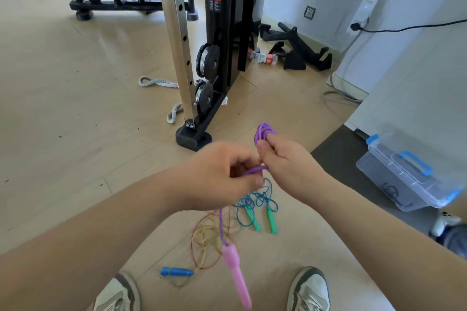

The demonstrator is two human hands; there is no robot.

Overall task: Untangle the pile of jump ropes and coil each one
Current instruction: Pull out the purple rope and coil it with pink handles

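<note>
Bare forearms extended forward, hands close together, left hand (222,174) pinching purple jump rope (264,132), right hand (285,159) curled round its coil

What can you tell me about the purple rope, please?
The purple rope is a thin, smooth cord that looks like plastic. Several loops of it are bunched in the right hand and stick out above the fingers. One strand crosses to the left hand, which pinches it. From there the cord hangs down to a pink handle, which is blurred and tilted. Only that one handle shows.
</note>
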